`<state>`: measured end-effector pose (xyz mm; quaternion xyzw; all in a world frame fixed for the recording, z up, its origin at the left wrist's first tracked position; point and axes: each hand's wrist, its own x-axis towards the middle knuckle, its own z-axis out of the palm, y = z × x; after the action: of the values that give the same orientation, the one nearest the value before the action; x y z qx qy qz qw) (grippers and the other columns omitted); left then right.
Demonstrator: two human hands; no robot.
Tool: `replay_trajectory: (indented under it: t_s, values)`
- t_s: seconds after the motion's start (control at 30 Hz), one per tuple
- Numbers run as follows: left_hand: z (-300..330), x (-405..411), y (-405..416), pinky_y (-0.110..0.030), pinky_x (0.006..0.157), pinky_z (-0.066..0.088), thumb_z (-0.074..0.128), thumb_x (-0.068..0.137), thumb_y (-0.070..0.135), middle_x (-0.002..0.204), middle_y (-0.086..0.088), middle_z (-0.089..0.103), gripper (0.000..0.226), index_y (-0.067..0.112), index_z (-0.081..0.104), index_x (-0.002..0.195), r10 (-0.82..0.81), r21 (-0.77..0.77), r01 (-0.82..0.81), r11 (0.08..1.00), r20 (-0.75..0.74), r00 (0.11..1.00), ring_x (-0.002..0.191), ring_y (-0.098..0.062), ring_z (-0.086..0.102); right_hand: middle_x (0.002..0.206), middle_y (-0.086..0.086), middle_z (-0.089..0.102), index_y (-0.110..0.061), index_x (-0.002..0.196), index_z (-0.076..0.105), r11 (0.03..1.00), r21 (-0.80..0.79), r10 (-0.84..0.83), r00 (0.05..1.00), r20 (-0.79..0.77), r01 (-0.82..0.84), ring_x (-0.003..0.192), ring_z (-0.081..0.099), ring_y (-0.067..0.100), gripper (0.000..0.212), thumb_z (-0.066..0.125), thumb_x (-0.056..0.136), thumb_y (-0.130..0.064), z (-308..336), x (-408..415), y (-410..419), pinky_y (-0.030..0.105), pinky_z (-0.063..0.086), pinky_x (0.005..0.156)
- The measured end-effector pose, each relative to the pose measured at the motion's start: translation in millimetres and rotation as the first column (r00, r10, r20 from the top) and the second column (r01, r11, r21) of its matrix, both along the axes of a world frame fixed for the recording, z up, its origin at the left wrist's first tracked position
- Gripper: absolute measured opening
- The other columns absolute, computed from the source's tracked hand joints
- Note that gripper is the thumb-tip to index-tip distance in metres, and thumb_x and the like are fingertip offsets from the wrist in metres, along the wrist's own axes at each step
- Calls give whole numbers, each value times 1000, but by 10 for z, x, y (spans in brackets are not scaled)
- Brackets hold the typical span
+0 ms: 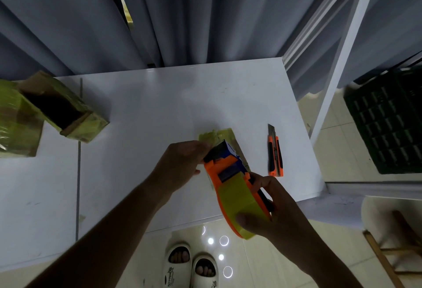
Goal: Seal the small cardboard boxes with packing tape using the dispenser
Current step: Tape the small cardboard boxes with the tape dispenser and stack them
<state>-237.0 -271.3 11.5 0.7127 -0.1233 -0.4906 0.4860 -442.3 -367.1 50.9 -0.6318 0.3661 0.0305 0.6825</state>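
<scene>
White table (159, 109) by grey curtains | right hand (271, 210) wraps tape dispenser (235, 187), nose down over small box (217, 135) | left hand (182, 162) pinches at its blade end, likely freeing tape | open box (68, 109) waits far left

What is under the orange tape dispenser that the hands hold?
Under the tape dispenser lies a small tape-covered box on the white table. Only the box's far end shows; the dispenser and the left hand cover the rest. The right hand holds the dispenser.
</scene>
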Motion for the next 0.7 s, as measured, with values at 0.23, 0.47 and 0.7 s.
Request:
replay_trajectory:
  t_s: [0.23,0.47,0.7]
  values:
    - [-2,-16,11,-23,72,59,61,98,34,92,12,78,15,31,76,99,60,-73,-52,996,120,991,94,-3,72,115,-25,59,-44,101,52,1000,-5,-3,1000,-22,3,105,64,19,61,84,50,-55,-42,25,-1,35,61,74]
    - [-65,25,-6,-34,83,61,68,94,32,96,6,76,15,19,75,98,103,-29,-101,994,87,991,95,-11,72,110,-25,62,-46,100,54,1000,-1,-17,1000,-24,17,99,66,9,60,85,50,-56,-58,19,-11,32,60,70]
    - [-101,65,-135,-5,76,46,64,97,28,86,16,72,11,27,69,88,-20,-21,29,999,351,936,87,10,65,102,-15,70,-45,100,65,997,46,-62,997,-35,64,95,69,13,47,76,57,-58,9,147,-50,28,59,72]
